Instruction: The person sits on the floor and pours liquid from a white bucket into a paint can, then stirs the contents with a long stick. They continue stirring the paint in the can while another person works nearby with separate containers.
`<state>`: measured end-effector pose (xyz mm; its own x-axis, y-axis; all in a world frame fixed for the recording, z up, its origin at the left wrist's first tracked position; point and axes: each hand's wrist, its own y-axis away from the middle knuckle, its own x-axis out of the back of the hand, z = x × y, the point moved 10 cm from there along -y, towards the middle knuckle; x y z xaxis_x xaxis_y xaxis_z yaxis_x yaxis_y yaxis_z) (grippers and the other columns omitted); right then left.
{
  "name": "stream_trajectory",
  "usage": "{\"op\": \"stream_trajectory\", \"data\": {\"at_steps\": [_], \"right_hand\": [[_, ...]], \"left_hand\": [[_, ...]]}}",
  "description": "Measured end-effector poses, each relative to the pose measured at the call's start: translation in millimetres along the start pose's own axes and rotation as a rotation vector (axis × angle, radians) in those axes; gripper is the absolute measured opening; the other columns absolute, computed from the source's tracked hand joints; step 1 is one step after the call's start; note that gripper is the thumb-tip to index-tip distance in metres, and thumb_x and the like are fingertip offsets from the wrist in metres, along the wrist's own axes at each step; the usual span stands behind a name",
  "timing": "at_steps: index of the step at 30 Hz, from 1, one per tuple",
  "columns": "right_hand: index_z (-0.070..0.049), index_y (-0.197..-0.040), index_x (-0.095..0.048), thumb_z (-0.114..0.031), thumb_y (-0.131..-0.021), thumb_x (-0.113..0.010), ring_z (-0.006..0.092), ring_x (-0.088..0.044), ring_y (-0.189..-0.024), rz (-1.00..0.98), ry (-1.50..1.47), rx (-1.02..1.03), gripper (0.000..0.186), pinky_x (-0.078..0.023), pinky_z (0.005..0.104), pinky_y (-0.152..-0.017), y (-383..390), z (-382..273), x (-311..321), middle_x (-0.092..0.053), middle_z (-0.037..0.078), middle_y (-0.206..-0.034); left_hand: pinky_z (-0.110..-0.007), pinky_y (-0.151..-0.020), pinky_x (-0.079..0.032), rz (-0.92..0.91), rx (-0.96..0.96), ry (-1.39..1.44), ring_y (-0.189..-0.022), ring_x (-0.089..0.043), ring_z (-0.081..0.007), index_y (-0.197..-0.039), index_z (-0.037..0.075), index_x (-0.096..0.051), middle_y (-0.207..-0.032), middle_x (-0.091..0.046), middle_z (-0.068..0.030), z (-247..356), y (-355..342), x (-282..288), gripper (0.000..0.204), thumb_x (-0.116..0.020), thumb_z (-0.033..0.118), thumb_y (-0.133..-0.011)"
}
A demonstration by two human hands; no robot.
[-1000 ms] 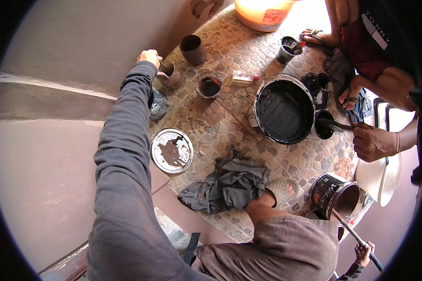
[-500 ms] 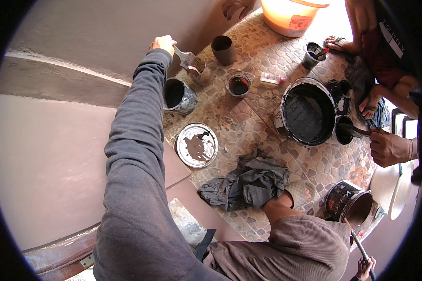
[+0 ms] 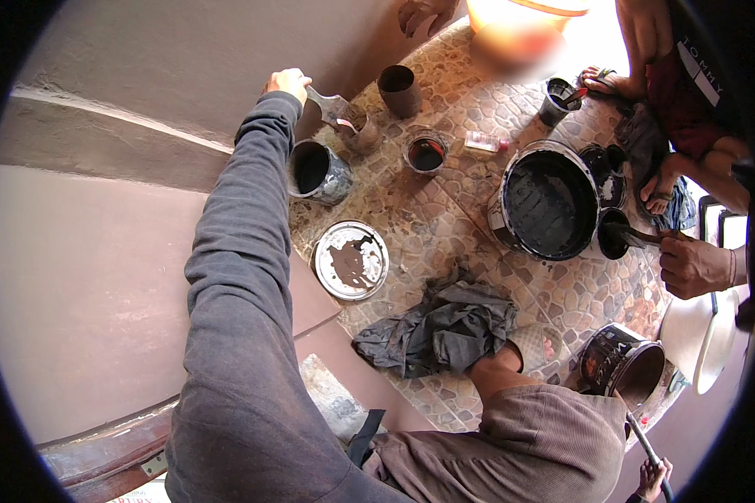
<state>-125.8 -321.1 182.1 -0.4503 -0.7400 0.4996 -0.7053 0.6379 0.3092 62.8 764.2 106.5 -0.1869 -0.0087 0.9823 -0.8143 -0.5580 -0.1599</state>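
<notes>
My left hand [image 3: 288, 84] is closed on a grey-handled paintbrush [image 3: 331, 107] whose bristles are down at a brown-stained cup [image 3: 361, 132] near the wall. Below that cup stands a paint-smeared tin with a dark inside [image 3: 321, 172]. At the lower right edge my right hand [image 3: 653, 478] grips a long pole [image 3: 642, 438], which reaches up to a tipped black bucket with a brown inside [image 3: 622, 369]. A lid with brown paint [image 3: 349, 260] lies beside my left forearm.
A co-worker's hand [image 3: 692, 264] holds a brush in a black cup, beside a large bucket of black paint [image 3: 549, 201]. Smaller cups [image 3: 398, 90], a grey rag [image 3: 436, 327], an orange tub [image 3: 520, 17] and a white lid [image 3: 696, 335] are around. Another hand [image 3: 424, 12] shows at the top.
The whole scene has shifted rightward in view over the last second. More of the brush in my left hand shows above its cup, and the tin below is uncovered.
</notes>
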Motion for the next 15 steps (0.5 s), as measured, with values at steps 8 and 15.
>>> {"op": "stream_trajectory", "data": {"at_steps": [8, 15], "right_hand": [[0.001, -0.107, -0.049, -0.006, -0.081, -0.054, 0.0363, -0.062, -0.078, 0.005, -0.02, -0.016, 0.027, -0.056, 0.0514, -0.073, -4.3, 6.8, 7.4, -0.061, 0.022, -0.083], [-0.004, -0.111, -0.048, -0.014, -0.084, -0.055, 0.0312, -0.062, -0.077, -0.032, -0.028, -0.032, 0.03, -0.055, 0.0447, -0.069, -35.4, 39.8, 37.1, -0.061, 0.019, -0.087]], "left_hand": [[-0.041, -0.08, -0.048, -0.13, 0.022, 0.055, -0.088, -0.062, -0.0318, -0.089, 0.012, -0.068, -0.091, -0.066, -0.0145, 16.2, 17.3, -37.2, 0.021, -0.064, 0.03, -0.08], [-0.042, -0.077, -0.048, 0.053, 0.159, 0.197, -0.086, -0.061, -0.0359, -0.086, 0.009, -0.065, -0.09, -0.064, -0.0179, -2.1, 40.8, -30.3, 0.015, -0.06, 0.022, -0.08]]}}
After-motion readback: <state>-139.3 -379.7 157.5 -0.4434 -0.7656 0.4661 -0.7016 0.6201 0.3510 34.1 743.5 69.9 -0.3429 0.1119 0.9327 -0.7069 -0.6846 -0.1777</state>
